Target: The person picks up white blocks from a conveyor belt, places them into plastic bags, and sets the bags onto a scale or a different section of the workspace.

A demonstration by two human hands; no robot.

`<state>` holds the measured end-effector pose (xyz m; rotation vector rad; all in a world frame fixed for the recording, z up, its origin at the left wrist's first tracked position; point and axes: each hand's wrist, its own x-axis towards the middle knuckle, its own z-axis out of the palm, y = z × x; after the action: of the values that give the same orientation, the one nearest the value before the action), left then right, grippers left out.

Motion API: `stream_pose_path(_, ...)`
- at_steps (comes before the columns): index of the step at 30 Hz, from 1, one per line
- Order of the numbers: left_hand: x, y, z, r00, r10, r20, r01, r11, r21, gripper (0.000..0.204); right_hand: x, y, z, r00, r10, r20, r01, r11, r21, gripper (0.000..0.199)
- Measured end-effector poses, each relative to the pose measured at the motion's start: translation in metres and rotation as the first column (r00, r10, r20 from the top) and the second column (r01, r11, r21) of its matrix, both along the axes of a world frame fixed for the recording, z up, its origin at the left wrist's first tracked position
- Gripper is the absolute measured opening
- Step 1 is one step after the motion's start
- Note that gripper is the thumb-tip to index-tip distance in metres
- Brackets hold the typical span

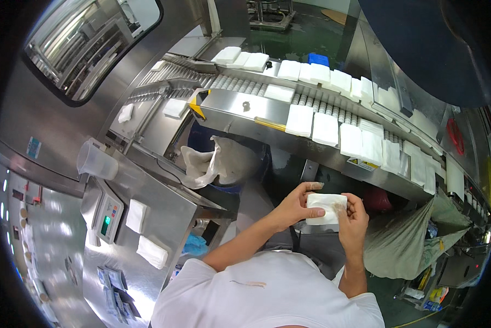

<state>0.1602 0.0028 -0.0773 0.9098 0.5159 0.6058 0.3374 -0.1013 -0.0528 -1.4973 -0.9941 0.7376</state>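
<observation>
Nearest, the person's white shirt [267, 292]. At near left, small blue-grey packets [113, 279] lie on a steel table [171, 210]. Beyond them on the same surface rest two white pads [151, 251], apart from each other, beside a digital scale [106, 217] with a lit green display. At near right, a grey-green cloth [407, 238] hangs in folds below the conveyor's end.

Centre: the folded white pad [323, 208] is held between both hands, in front of the torso. The left hand [293, 208] grips its left end, thumb pressed on the upper face, index finger extended along the far side. The right hand [355, 220] has its fingers closed on the right end.

Farther left, a translucent jug [98, 161] stands at the table's far end; to its right is a dark blue bin [259, 158] with a pale liner [219, 164].

Beyond, a roller conveyor [245, 85] runs from left to right, with rows of white pieces [326, 129] along its near and far edges. Behind the far row sits a bright blue block [318, 59].
</observation>
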Motion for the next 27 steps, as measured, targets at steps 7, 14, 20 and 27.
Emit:
stream_pose_path(7, 0.001, 0.002, 0.01, 0.974, 0.13, -0.183, -0.099, 0.98, 0.17, 0.064, 0.004, 0.016, -0.026, 0.978, 0.032, -0.207, -0.039, 0.999, -0.032, 0.027)
stream_pose_path(14, 0.011, 0.012, 0.024, 0.97, 0.153, -0.19, -0.085, 0.943, 0.323, 0.069, 0.031, 0.019, -0.034, 0.858, 0.256, -0.445, -0.302, 0.953, -0.035, 0.041)
stream_pose_path(20, 0.018, 0.015, 0.042, 0.982, 0.124, -0.142, -0.097, 0.979, 0.18, 0.083, 0.032, 0.022, -0.013, 0.889, 0.14, -0.437, -0.165, 0.986, -0.02, 0.033)
stream_pose_path(27, 0.028, 0.022, 0.05, 0.995, 0.099, -0.032, -0.095, 0.99, 0.101, 0.085, 0.046, 0.02, 0.016, 0.882, 0.056, -0.468, -0.069, 0.998, -0.012, 0.025)
